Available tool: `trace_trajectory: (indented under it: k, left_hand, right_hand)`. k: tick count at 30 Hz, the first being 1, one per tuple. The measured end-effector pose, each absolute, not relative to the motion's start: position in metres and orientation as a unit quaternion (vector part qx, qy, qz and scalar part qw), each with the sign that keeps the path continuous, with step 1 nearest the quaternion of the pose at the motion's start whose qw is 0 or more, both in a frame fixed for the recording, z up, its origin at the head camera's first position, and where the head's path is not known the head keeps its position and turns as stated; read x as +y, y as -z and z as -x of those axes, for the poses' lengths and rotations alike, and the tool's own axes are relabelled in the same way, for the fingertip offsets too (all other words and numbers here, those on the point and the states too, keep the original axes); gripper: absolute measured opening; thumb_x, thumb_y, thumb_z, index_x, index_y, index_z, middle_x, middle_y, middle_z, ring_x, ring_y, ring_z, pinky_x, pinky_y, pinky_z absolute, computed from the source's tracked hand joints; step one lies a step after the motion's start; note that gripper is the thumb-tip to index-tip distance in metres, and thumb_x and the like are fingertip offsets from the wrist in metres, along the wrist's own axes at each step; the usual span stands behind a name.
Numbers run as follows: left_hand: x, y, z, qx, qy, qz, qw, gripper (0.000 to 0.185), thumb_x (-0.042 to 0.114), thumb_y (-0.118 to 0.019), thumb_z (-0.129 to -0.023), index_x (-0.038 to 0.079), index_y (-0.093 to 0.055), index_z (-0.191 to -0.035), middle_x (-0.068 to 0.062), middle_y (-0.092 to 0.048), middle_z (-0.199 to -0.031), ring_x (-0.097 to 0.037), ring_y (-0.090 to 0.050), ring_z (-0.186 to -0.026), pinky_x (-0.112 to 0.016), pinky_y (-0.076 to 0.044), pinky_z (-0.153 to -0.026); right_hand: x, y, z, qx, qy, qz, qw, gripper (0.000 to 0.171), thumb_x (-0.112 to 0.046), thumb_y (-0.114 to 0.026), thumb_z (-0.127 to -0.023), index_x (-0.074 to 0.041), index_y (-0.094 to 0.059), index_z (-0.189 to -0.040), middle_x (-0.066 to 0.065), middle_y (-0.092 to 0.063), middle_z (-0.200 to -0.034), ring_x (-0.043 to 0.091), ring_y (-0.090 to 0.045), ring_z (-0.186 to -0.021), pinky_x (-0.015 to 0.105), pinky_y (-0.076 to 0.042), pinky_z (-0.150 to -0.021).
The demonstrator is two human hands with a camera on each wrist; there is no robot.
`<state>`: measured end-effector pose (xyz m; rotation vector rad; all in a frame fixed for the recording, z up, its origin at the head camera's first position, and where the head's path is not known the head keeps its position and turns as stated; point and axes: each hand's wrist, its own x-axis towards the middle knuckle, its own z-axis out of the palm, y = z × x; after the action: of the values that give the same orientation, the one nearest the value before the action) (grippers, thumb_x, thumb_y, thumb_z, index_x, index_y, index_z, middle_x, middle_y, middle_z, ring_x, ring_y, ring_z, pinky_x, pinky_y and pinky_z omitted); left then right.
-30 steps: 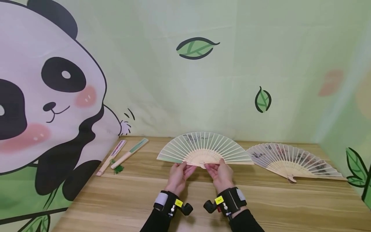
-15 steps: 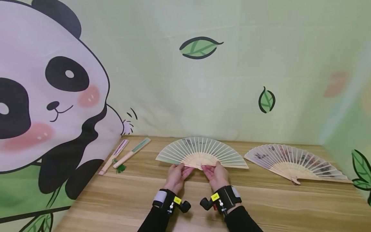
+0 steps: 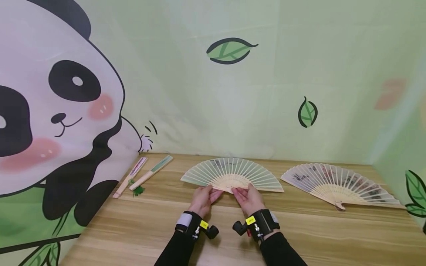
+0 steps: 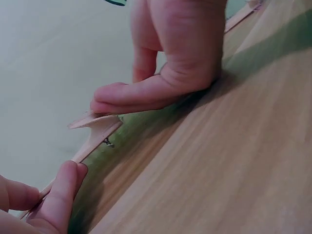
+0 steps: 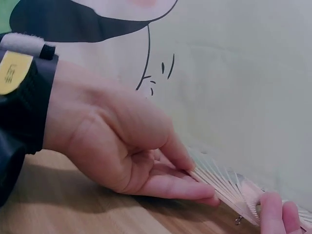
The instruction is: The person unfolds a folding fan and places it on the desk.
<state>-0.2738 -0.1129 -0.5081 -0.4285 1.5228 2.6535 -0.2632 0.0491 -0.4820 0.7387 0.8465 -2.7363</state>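
Note:
A pale green folding fan (image 3: 229, 181) with cream ribs is spread wide near the back of the table in the head view. My left hand (image 3: 200, 200) pinches its lower edge left of the pivot, thumb above and fingers below. On the other side of the pivot, my right hand (image 3: 250, 200) grips the lower edge the same way. From the left wrist view, the fan's pivot end (image 4: 100, 129) shows between both hands, with a small metal ring under it. Slim ribs (image 5: 219, 187) fan out beyond the left hand in the right wrist view.
A second spread fan (image 3: 337, 188), pale with a dark and red flower print, lies to the right. Two folded fans, one purplish (image 3: 130, 177) and one green (image 3: 151, 173), lie at the left by a green tassel (image 3: 138, 189). A panda-printed backdrop (image 3: 199, 111) stands behind the wooden table (image 3: 229, 236).
Both hands have brought the green fan slightly lower and nearer, so a gap now separates it from the flowered fan. Over the last half second the hands have barely moved.

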Motion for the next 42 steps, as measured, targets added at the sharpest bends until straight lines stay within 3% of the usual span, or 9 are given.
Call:
trace_trajectory:
  k: [3,11,19,27,30,34,36,42]
  left_hand:
    - [-0.113,0.506,0.275,0.495,-0.857,0.141,0.033,0.028,0.001,-0.041,-0.103,-0.020,-0.046,-0.121,-0.016,-0.065,-0.086,-0.020,-0.068,-0.079,-0.032,-0.057,-0.081]
    - [-0.113,0.507,0.279,0.525,-0.837,0.143,0.053,0.029,0.003,-0.044,-0.103,-0.020,-0.048,-0.119,-0.015,-0.066,-0.081,-0.019,-0.069,-0.075,-0.030,-0.058,-0.079]
    - [-0.119,0.507,0.278,0.555,-0.816,0.148,0.069,0.025,0.004,-0.043,-0.104,-0.018,-0.048,-0.114,-0.016,-0.066,-0.080,-0.019,-0.069,-0.073,-0.031,-0.058,-0.076]
    - [-0.124,0.505,0.274,0.590,-0.793,0.139,0.069,0.024,0.006,-0.044,-0.104,-0.016,-0.047,-0.113,-0.016,-0.067,-0.078,-0.017,-0.069,-0.067,-0.028,-0.059,-0.070]
    - [-0.125,0.504,0.272,0.586,-0.796,0.139,0.064,0.021,0.005,-0.044,-0.104,-0.014,-0.045,-0.112,-0.016,-0.066,-0.078,-0.017,-0.068,-0.066,-0.028,-0.059,-0.068]
    - [-0.125,0.502,0.270,0.583,-0.800,0.134,0.052,0.017,0.004,-0.044,-0.104,-0.012,-0.043,-0.109,-0.016,-0.065,-0.078,-0.016,-0.068,-0.065,-0.026,-0.059,-0.067]
    - [-0.126,0.501,0.268,0.580,-0.804,0.125,0.048,0.018,0.005,-0.043,-0.104,-0.012,-0.042,-0.110,-0.017,-0.065,-0.079,-0.017,-0.068,-0.066,-0.027,-0.059,-0.068]
    - [-0.128,0.495,0.268,0.587,-0.802,0.108,0.042,0.014,0.006,-0.045,-0.104,-0.006,-0.038,-0.107,-0.018,-0.064,-0.081,-0.019,-0.069,-0.066,-0.030,-0.059,-0.068]
  right_hand:
    - [0.051,0.481,0.265,0.273,0.923,-0.252,0.104,0.021,-0.022,-0.037,-0.107,-0.003,-0.043,-0.111,0.015,-0.044,-0.097,0.022,-0.065,-0.075,0.028,-0.053,-0.089]
    - [0.053,0.482,0.261,0.270,0.921,-0.259,0.107,0.027,-0.025,-0.041,-0.106,0.001,-0.044,-0.111,0.015,-0.044,-0.101,0.023,-0.065,-0.076,0.027,-0.055,-0.085]
    - [0.058,0.482,0.254,0.316,0.912,-0.242,0.097,0.044,-0.022,-0.038,-0.106,0.000,-0.030,-0.144,0.014,-0.048,-0.105,0.019,-0.065,-0.083,0.027,-0.054,-0.087]
    - [0.058,0.471,0.244,0.314,0.908,-0.268,0.075,0.044,-0.019,-0.032,-0.106,-0.001,-0.024,-0.146,0.014,-0.043,-0.108,0.021,-0.062,-0.086,0.026,-0.055,-0.082]
    - [0.059,0.465,0.241,0.302,0.909,-0.279,0.072,0.036,-0.019,-0.030,-0.106,0.000,-0.028,-0.136,0.013,-0.039,-0.105,0.021,-0.058,-0.084,0.024,-0.055,-0.077]
    - [0.059,0.457,0.236,0.307,0.904,-0.286,0.078,0.011,-0.012,-0.032,-0.103,-0.005,-0.039,-0.105,0.007,-0.038,-0.093,0.017,-0.052,-0.072,0.020,-0.050,-0.064]
    - [0.057,0.456,0.233,0.319,0.900,-0.285,0.085,0.008,-0.009,-0.033,-0.100,-0.007,-0.038,-0.096,0.004,-0.038,-0.085,0.016,-0.047,-0.067,0.019,-0.043,-0.058]
    - [0.050,0.452,0.228,0.353,0.893,-0.263,0.096,0.004,-0.007,-0.037,-0.096,-0.008,-0.040,-0.094,-0.001,-0.038,-0.074,0.012,-0.040,-0.059,0.018,-0.027,-0.049]
